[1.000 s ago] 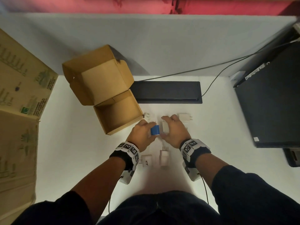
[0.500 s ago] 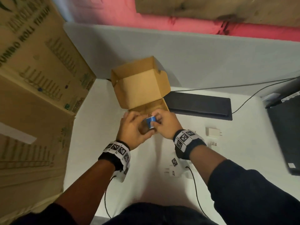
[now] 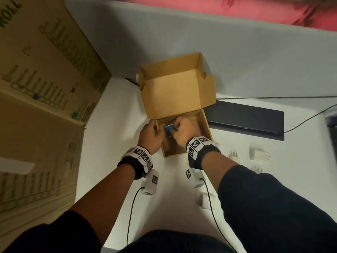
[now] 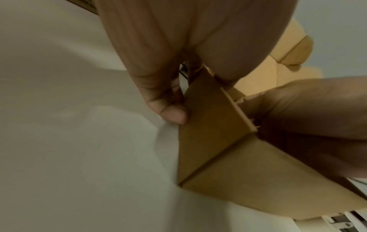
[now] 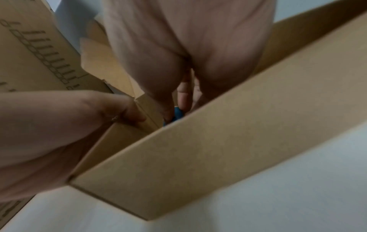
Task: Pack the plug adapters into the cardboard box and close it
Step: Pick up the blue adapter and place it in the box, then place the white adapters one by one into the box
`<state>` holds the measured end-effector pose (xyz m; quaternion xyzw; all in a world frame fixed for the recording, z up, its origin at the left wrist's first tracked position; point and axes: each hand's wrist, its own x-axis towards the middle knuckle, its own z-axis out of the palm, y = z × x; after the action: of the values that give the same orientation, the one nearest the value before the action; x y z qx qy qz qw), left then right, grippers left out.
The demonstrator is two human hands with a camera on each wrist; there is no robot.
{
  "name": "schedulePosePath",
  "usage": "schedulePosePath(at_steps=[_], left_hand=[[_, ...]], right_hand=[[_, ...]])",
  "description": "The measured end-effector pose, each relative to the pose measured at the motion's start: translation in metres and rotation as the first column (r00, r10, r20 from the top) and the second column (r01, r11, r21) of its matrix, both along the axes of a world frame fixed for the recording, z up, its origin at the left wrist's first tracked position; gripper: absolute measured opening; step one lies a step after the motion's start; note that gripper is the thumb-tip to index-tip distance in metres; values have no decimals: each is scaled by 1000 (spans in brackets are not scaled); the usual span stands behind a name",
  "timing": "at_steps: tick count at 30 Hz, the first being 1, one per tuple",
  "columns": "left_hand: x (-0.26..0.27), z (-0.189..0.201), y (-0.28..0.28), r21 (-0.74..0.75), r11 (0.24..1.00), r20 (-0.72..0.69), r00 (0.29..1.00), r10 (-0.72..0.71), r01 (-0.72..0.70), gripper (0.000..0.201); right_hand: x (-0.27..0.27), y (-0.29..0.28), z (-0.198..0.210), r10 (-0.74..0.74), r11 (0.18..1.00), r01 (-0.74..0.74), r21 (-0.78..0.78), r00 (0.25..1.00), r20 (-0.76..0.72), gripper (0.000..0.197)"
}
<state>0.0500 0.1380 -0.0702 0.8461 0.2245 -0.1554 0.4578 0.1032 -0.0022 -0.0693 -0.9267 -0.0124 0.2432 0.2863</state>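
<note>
The small cardboard box [image 3: 207, 128] stands open on the white table, its lid [image 3: 176, 92] upright behind it. My right hand [image 3: 176, 129] reaches inside the box and pinches a blue plug adapter [image 3: 168, 132] low in it; the right wrist view shows the blue adapter [image 5: 177, 114] between the fingertips. My left hand [image 3: 155, 128] grips the box's left wall, fingers outside [image 4: 174, 113] and thumb on the rim. Several white plug adapters lie on the table, one [image 3: 259, 154] to the right and one [image 3: 207, 199] under my right forearm.
A flat black device [image 3: 246, 121] lies just right of the box, with a cable [image 3: 310, 119] running from it. A large printed carton [image 3: 36, 88] stands along the left. A grey partition [image 3: 255, 61] backs the table.
Both hands moved from the table's middle to the box. The blue adapter went into the box with my right hand. My left hand left the adapter and took the box's wall.
</note>
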Motion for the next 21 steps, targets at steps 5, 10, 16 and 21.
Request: schedulePosePath(at_steps=[5, 10, 16, 21], left_hand=[[9, -8, -10, 54, 998, 36, 999, 22, -24, 32], [11, -8, -16, 153, 986, 17, 998, 59, -61, 36], [12, -5, -22, 199, 978, 5, 998, 66, -65, 40], [2, -5, -29, 192, 980, -4, 998, 55, -54, 29]], right_hand=[[-12, 4, -2, -14, 998, 15, 64, 1000, -21, 12], [-15, -7, 10, -4, 982, 26, 190, 994, -111, 32], [-34, -53, 46, -74, 948, 48, 316, 995, 72, 13], [-80, -106, 59, -117, 946, 47, 321, 973, 200, 6]])
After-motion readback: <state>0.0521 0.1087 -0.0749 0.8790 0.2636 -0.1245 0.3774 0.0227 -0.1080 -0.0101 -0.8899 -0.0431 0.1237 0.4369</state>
